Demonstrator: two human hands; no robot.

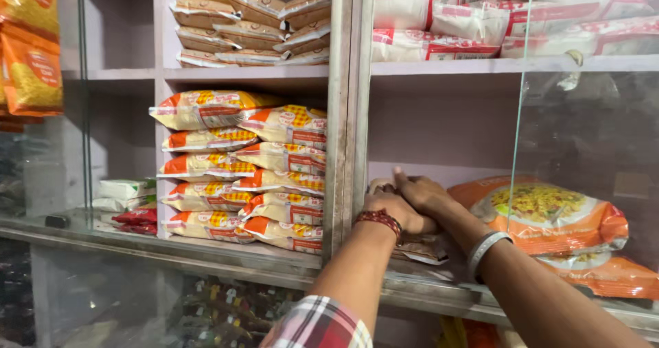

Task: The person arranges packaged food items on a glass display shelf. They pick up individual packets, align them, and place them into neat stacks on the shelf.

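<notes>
Setting: A shop's pale shelving unit (412, 67) with sliding glass fronts, packed with bagged goods.
Left hand: The left hand (397, 211), a red thread band at the wrist, lies palm-down with fingers closed over a small stack of tan packets (420, 248) at the near left corner of the lower right compartment.
Right hand: The right hand (420, 191), a metal bangle on the forearm, presses flat on the same stack, just beyond the left; whether it grips a packet, I cannot tell.
Neighbours: Large orange snack bags (549, 214) lie just right of the stack; yellow-and-orange pouches (244, 166) fill the compartment to the left, past the upright post (347, 114).
Risk: The packets sit close to the shelf's near edge; judged from here, a careless pull could slide loose ones off the lip.
Room: The post hems the hands on the left, a glass pane (583, 114) covers the right; open space lies above the stack and toward the wearer.
</notes>
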